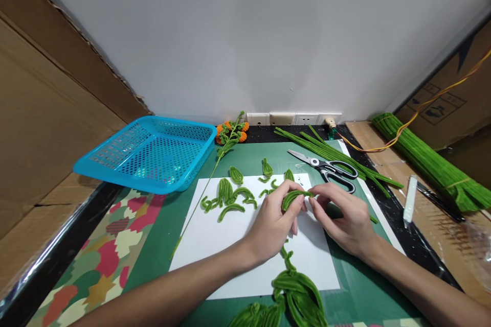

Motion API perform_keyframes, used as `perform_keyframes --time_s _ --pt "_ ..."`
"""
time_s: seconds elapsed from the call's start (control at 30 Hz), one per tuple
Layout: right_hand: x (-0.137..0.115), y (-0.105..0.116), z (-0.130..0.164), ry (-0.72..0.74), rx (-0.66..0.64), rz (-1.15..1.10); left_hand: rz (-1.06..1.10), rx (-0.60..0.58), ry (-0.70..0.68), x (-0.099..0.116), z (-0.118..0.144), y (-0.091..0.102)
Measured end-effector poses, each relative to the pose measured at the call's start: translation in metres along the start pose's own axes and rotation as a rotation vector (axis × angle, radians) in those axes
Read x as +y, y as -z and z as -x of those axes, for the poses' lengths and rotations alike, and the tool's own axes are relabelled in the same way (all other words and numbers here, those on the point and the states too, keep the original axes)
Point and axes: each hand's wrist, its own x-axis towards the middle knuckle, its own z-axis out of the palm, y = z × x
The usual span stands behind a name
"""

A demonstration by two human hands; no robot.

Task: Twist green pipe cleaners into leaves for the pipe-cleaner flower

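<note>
A green pipe-cleaner leaf (293,198) is held above a white sheet of paper (238,235). Fingers and thumb of my left hand (274,219) close around its body. At its right tip, my right hand (343,214) pinches the end between thumb and fingers. To the left on the paper lie several finished-looking leaves and curled pieces of green pipe cleaner (226,191). Nearer me, a larger cluster of green leaves (297,294) lies at the paper's front edge. Scissors (322,166) with black and grey handles rest just beyond my right hand.
A blue plastic basket (153,156) stands at the back left, beside an orange-flowered pipe-cleaner stem (228,143). Loose green pipe cleaners (337,153) lie behind the scissors. At right are a thick green bundle (429,163), a white-handled cutter (410,202) and a yellow-orange cable (406,133).
</note>
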Motion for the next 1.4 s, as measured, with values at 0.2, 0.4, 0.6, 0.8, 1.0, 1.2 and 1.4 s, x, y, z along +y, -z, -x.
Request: perform_keyframes --time_s 0.2,0.4,0.6,0.8,1.0,1.2,1.4 --pt "-0.001 0.000 -0.001 0.021 0.014 0.022 0.007 0.008 -0.017 0.002 0.000 -0.001" --pt "-0.001 0.000 -0.002 0.021 0.029 0.018 0.006 -0.006 -0.001 0.005 -0.001 0.000" --pt "-0.001 0.000 -0.001 0.053 0.046 0.003 -0.013 -0.013 -0.018 0.006 0.000 0.000" --pt "-0.001 0.004 -0.003 -0.038 -0.005 -0.100 -0.043 -0.018 -0.023 0.009 0.001 0.000" --pt "0.002 0.003 -0.002 -0.177 -0.033 -0.204 -0.023 -0.027 -0.006 0.009 0.002 0.000" --pt "0.003 0.002 0.000 -0.304 -0.077 -0.363 -0.004 -0.057 -0.006 0.011 0.001 0.001" --pt "0.006 0.001 0.003 -0.260 0.019 -0.288 0.101 -0.043 0.015 0.009 0.001 -0.001"
